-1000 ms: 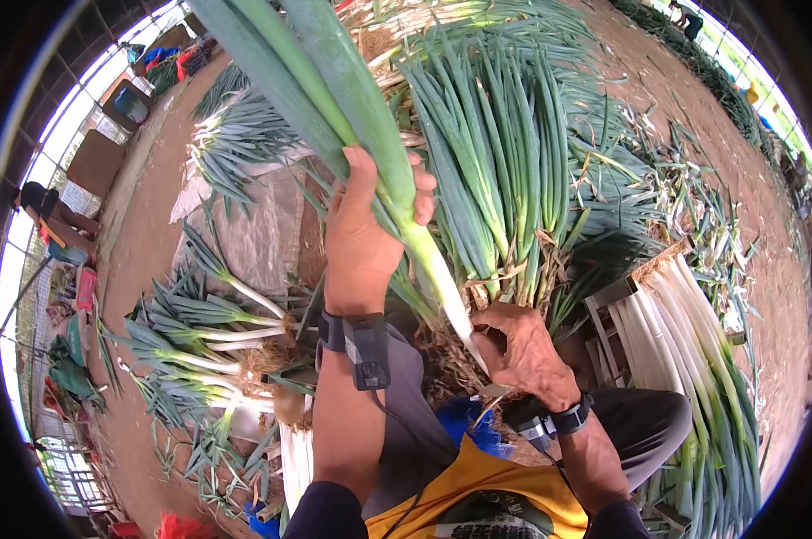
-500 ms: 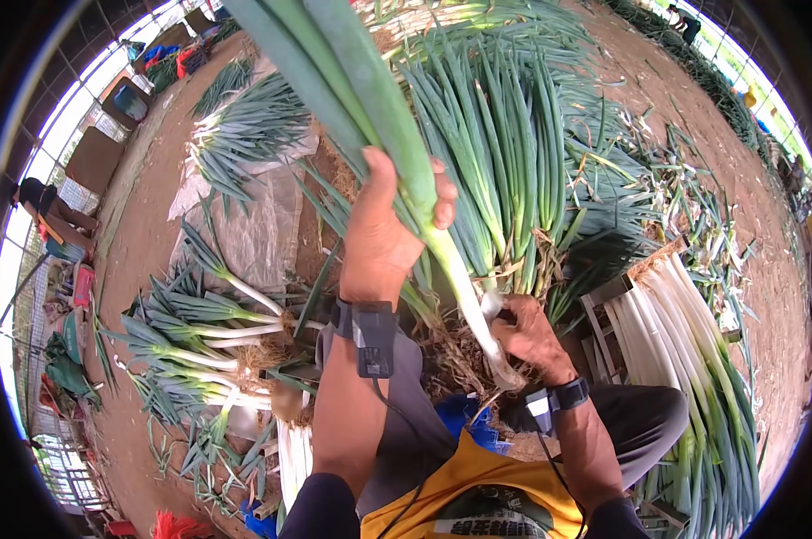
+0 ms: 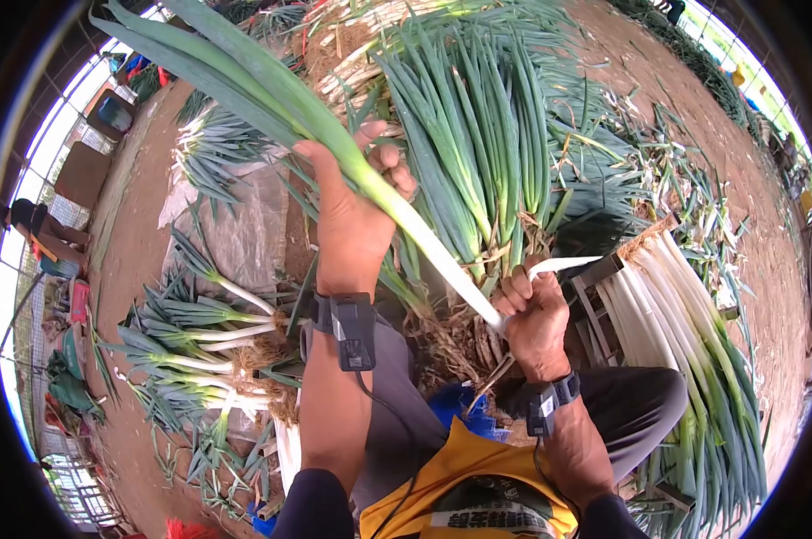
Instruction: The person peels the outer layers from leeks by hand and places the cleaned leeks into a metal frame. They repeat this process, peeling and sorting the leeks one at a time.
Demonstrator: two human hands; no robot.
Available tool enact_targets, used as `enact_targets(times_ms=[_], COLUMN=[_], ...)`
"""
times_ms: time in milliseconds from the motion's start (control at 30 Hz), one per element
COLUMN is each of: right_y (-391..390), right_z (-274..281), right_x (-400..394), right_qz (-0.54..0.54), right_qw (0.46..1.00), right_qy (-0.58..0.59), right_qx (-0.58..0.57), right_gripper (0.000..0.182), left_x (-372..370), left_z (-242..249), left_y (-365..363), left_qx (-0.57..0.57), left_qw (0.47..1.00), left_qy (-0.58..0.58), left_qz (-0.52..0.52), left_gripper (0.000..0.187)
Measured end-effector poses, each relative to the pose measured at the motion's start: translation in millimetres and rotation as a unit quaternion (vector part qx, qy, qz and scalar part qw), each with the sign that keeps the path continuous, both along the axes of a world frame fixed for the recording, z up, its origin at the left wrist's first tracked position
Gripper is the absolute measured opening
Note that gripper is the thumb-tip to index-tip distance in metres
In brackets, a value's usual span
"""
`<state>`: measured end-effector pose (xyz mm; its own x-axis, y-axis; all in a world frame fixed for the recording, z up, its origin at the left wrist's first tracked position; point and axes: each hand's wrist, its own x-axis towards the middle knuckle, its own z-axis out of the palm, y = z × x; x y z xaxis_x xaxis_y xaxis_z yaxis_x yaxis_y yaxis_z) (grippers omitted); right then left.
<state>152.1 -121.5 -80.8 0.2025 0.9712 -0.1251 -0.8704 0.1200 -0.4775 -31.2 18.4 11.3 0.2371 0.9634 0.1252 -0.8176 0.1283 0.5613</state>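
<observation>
My left hand (image 3: 357, 202) is closed round a large green onion (image 3: 424, 242), thumb on one side and fingers on the other, where green turns to white. Its leaves point up to the left, and its clean white shank slants down to my right hand (image 3: 538, 328). The right fingers are curled shut on a strip of white onion skin (image 3: 563, 264), which sticks out to the right. Whether those fingers also touch the shank's root end is hidden. Just beyond stands a thick bunch of green onions (image 3: 478, 153), with dry brown skins (image 3: 455, 346) below it.
On the right, a metal rack (image 3: 595, 301) bears a row of white-shanked onions (image 3: 684, 314). Onions with roots (image 3: 208, 346) lie in a heap at left, near a plastic sheet (image 3: 235, 238). Peelings (image 3: 693, 198) litter the ground at right. Another person (image 3: 47, 229) sits far left.
The onion has tilted further left, its leaves swinging left with my left hand. The shank now looks whiter. My right hand has turned and risen slightly, with a white skin strip now jutting from it.
</observation>
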Motion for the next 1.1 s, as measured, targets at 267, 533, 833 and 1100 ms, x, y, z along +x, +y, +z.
enact_targets(times_ms=[267,533,833,1100], right_y=[-35.9,-41.0,-81.5,-19.8], right_z=[-27.5,-84.1,-277.2,-110.8], right_x=[18.6,35.1,109.9,32.7], right_qz=[0.093,0.043,-0.063,0.109], right_qw=[0.664,0.608,0.523,0.972], right_qy=[-0.739,-0.793,-0.846,-0.167], right_qx=[0.069,-0.020,-0.081,-0.127], right_gripper=[0.023,0.019,0.024,0.031], left_x=[-36.0,-47.0,-77.5,-67.4], left_z=[-2.3,5.3,2.8,2.7], left_y=[16.4,13.9,16.0,18.6], left_qx=[0.027,0.044,0.046,0.003], left_qw=[0.997,0.986,0.984,0.976], left_qy=[0.029,0.067,0.018,-0.003], left_qz=[0.060,0.148,0.170,0.218], left_gripper=[0.076,0.077,0.075,0.073])
